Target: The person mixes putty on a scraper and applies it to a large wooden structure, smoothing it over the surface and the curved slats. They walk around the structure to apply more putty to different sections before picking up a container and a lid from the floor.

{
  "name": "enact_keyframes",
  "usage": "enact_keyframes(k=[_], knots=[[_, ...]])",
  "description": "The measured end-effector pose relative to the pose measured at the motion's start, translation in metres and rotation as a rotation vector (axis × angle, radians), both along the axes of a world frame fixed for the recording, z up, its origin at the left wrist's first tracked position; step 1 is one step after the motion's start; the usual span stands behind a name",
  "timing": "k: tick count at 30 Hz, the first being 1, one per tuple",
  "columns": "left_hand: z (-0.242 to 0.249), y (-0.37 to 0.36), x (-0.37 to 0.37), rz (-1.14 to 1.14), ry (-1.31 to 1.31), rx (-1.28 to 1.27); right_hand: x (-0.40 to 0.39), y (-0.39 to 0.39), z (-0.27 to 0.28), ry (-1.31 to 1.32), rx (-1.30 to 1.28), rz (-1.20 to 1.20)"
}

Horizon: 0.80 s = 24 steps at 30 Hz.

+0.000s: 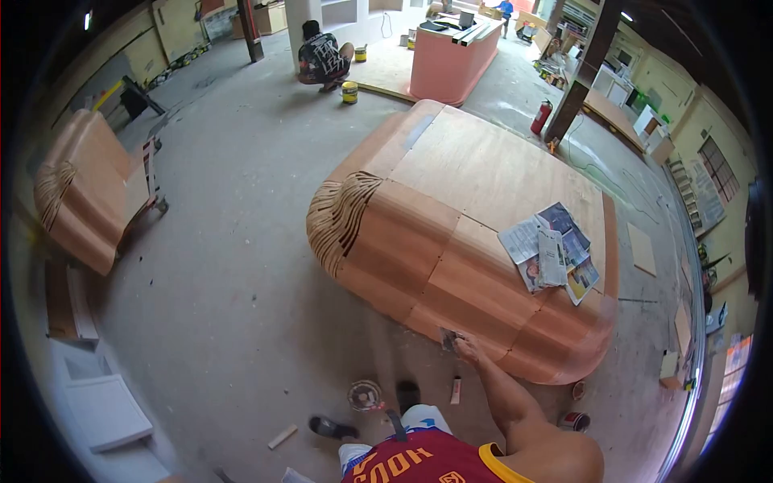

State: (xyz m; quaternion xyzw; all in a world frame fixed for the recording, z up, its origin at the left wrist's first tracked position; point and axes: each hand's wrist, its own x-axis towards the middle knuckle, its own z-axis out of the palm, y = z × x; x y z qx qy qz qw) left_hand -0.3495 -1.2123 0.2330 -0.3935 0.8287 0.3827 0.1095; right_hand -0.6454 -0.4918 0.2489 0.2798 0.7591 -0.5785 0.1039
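My right hand [465, 346] is closed on a flat, dark scraper [448, 339], held at the lower edge of a large rounded wooden piece [394, 237]. Reddish-brown panels curve down its side, and its top is pale plywood. Thin curved strips with dark gaps between them form its left corner. Spread newspapers [551, 249] lie on its right part. My left hand does not show. Near my feet stands a round container [365, 395] with smeared contents, and a small white and red tube [456, 390] lies on the floor.
Another curved wooden piece [84, 189] stands at the left. A crouching person [320, 58] is beside yellow cans [349, 92] at the back, near a pink counter [451, 64]. A fire extinguisher [541, 117] stands by a post. White panels [107, 410] lie at the lower left.
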Motion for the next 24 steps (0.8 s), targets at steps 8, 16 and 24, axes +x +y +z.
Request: enact_keyframes(k=[8, 16, 24], knots=[[0.019, -0.136, -0.162, -0.193, -0.243, -0.106, 0.108, -0.118, -0.037, -0.286, 0.012, -0.257], [0.027, -0.272, -0.403, 0.057, -0.068, 0.153, 0.195, -0.338, 0.04, -0.567, -0.068, -0.772], [0.043, -0.287, -0.507, -0.42, 0.211, 0.055, 0.073, -0.416, 0.007, -0.343, 0.07, -0.573]])
